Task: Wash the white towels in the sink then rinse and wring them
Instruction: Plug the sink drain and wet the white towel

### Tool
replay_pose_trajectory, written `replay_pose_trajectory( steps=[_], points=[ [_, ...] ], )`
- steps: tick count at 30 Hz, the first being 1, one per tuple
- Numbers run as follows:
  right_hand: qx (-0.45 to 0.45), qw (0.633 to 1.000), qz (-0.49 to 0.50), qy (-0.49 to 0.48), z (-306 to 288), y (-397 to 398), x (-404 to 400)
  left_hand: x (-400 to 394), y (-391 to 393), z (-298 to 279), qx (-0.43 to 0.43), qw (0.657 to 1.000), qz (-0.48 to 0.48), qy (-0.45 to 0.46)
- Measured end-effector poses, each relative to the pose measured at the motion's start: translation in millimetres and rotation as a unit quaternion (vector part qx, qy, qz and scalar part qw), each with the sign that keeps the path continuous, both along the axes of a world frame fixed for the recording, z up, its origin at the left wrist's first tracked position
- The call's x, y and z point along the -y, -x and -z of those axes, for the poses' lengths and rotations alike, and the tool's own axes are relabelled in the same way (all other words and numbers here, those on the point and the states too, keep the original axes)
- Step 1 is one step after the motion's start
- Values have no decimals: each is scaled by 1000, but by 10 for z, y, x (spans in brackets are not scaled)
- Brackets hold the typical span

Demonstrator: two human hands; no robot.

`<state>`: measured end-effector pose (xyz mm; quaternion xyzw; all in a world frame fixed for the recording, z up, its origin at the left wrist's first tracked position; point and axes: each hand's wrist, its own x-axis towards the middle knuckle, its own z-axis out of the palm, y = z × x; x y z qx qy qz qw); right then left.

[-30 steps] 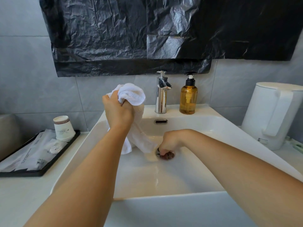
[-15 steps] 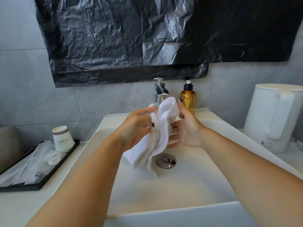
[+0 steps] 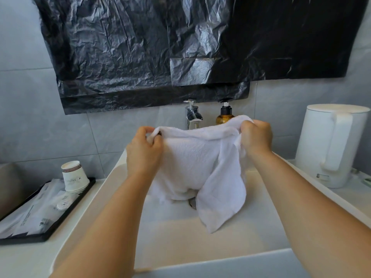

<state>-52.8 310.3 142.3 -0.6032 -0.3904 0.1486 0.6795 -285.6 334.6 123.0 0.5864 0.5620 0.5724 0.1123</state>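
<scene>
- White terry, the towel [image 3: 192, 163] hangs spread between your two hands above the sink [image 3: 200, 237], its lower corners drooping into the basin and covering most of the drain [image 3: 192, 203].
- Your left hand [image 3: 143, 152] has its fingers curled round the towel's upper left edge, gripping it.
- Your right hand [image 3: 256, 137] clenches the upper right edge the same way, held a little higher.
- Behind the towel stand the chrome tap [image 3: 192, 115] and an amber soap bottle [image 3: 224, 115].
- Left of the sink a black tray [image 3: 60, 223] holds stacked paper cups [image 3: 73, 176] and sachets; a white kettle [image 3: 329, 145] stands to the right.
- Black plastic sheeting [image 3: 160, 47] hangs on the grey wall above.
</scene>
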Motion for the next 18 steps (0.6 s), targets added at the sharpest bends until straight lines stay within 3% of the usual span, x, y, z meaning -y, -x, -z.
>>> replay_pose_trajectory(
  steps=[2,4,6,8,11,13,15,16,18],
  points=[
    [0,999,40,-7,8,-63,-16,-53,88,35,-129,981,-4,142],
    [-5,997,71,-4,31,-107,-34,-85,98,151,-263,928,30,261],
    [46,995,74,41,63,-115,-31,-116,89,187,-284,920,32,269],
    [131,987,20,86,87,-60,-2,-119,110,129,-255,949,4,187],
    [285,934,-125,173,164,58,59,-60,93,17,-41,993,66,91],
    [359,878,-219,226,269,124,3,45,34,-43,131,972,169,100],
    [452,813,-222,292,346,162,-53,126,-15,-91,234,943,213,101],
    [466,807,-193,306,342,137,-88,142,-20,-108,234,942,218,98],
    [437,859,-93,250,275,54,-100,121,12,-86,106,965,216,107]
  ],
)
